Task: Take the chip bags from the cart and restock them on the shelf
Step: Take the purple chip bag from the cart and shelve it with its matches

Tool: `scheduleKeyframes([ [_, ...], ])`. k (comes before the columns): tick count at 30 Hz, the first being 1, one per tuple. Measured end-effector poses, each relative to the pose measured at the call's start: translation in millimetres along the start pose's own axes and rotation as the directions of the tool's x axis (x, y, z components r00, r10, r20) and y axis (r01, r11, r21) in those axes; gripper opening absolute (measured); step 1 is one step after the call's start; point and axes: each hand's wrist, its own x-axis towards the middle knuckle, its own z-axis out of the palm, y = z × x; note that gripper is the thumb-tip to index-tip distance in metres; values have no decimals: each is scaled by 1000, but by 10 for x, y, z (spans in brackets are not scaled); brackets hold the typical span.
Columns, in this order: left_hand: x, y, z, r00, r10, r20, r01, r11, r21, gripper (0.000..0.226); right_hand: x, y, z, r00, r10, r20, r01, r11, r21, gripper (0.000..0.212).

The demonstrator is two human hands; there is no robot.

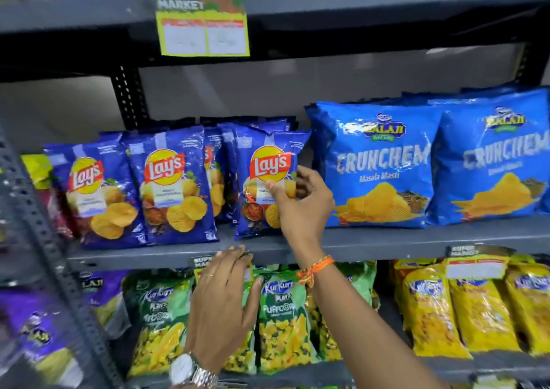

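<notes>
Head cam: right hand (300, 201) is on the rightmost blue Lay's bag (269, 180) on the middle shelf (387, 241). Thumb across the bag front, fingers curled round its right edge, so it's a pinch grip on the bag, which stands upright w/ its bottom on the shelf board. Orange thread band (315, 266) on that wrist.

Left hand (223, 302) is below the Lay's bag, spread flat w/ fingers together and holding nothing. Fingertips reach the shelf's front lip at the price tag (202, 261). Watch (190, 370) on the wrist, ring on one finger.

Outward from the Lay's bag:
- left of it: more blue Lay's bags (169, 183) in rows, upright, touching each other, several deep
- right of it: two big blue Crunchem bags (378, 165), just beside; hand's fingers sit in the gap between
- below it: green Kurkure bags (279, 314) and yellow packs (476, 308) on the lower shelf
- above it: offer card (202, 20) hanging off the upper shelf edge

Progress, my read: Lay's facing looks mostly full and this bag is being seated or squared up, not carried. Cart isn't in frame, so can't tell how many bags are left. Some headroom above the Lay's row; depth behind is hidden.
</notes>
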Motion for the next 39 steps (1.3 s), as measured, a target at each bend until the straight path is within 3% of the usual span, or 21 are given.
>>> scheduleKeyframes([
  [3, -8, -72, -29, 1000, -15, 3, 15, 998, -55, 51, -11, 37, -18, 999, -14, 37, 15, 999, -37, 50],
  [7, -86, -421, -120, 995, -73, -68, 68, 995, -72, 50, 33, 107, -112, 953, 127, 276, -107, 991, -86, 83],
  [10, -155, -673, -144, 993, -40, -108, 32, 996, -80, 52, 46, 111, -148, 921, 164, 353, -119, 982, -144, 79],
  [14, -166, -875, -85, 989, 67, -130, -76, 995, -67, 50, 64, 55, -160, 926, 158, 343, -114, 983, -146, 78],
  [21, -171, -1045, -33, 985, 40, -167, -52, 996, -67, 51, 129, 9, -59, 911, 192, 366, -147, 978, -147, 62],
  [25, -170, -1049, -20, 984, 25, -175, -42, 995, -94, 52, 185, 7, 0, 902, 224, 369, -207, 975, -85, 65],
  [32, -153, -1013, -48, 979, 14, -204, -44, 989, -141, 47, 224, 4, 28, 902, 215, 375, -182, 976, -122, 70],
  [39, -146, -1006, -33, 978, -6, -210, -27, 988, -151, 44, 252, -66, 179, 909, 262, 323, -291, 956, 43, 65],
])
